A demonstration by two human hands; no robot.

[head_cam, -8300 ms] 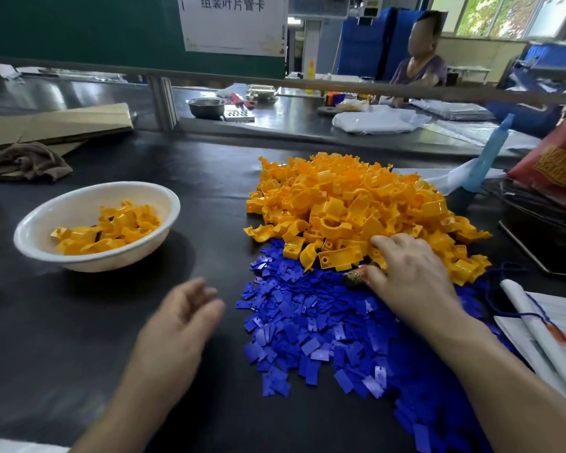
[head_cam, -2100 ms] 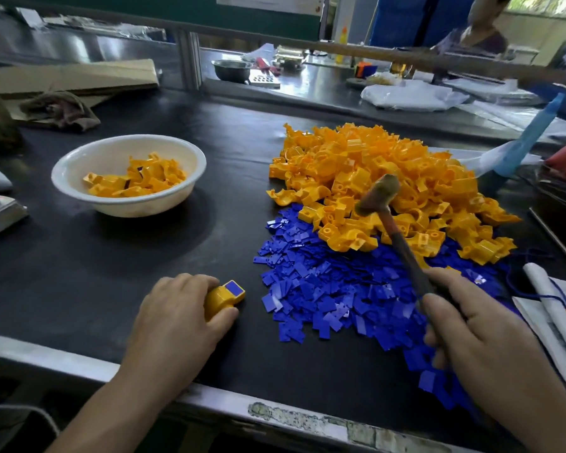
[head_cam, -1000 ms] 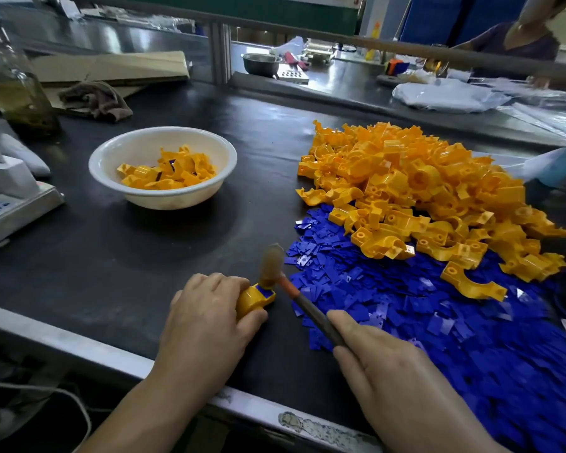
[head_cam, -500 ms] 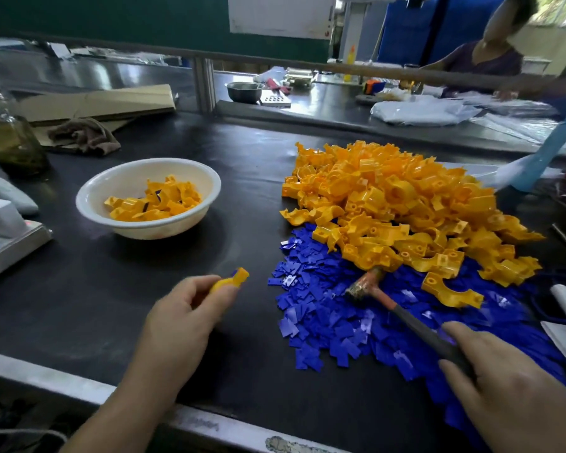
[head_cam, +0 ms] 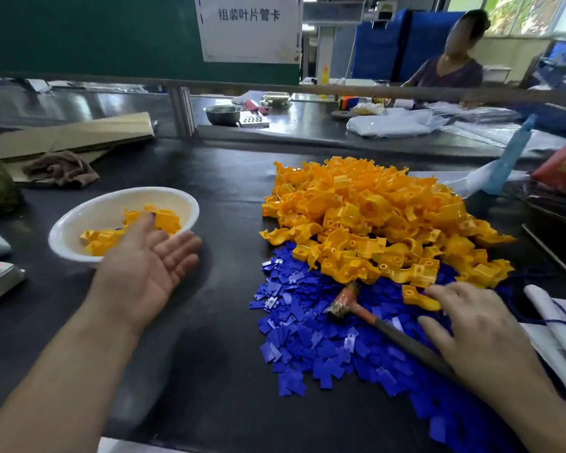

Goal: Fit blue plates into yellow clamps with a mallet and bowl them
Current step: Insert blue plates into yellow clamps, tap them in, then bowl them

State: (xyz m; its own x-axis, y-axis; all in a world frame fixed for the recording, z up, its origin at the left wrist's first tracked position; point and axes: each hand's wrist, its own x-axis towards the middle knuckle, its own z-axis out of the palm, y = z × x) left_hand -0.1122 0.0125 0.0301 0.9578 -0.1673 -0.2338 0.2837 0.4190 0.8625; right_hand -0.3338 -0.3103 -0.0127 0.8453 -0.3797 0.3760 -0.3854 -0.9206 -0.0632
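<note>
The left hand (head_cam: 144,259) lies palm up, fingers released and holding nothing, over the near rim of the bowl (head_cam: 79,217) toward the tabletop's (head_cam: 216,322) left edge. The bowl holds clamps (head_cam: 102,238). Toward the right edge the clamp heap (head_cam: 373,217) lies behind the plates (head_cam: 307,338), which spread to the front edge. The mallet (head_cam: 366,315) lies on the plates, its handle running under the right hand (head_cam: 474,335). That hand's fingers are spread and relaxed, and its forefinger touches a loose clamp (head_cam: 417,297).
</note>
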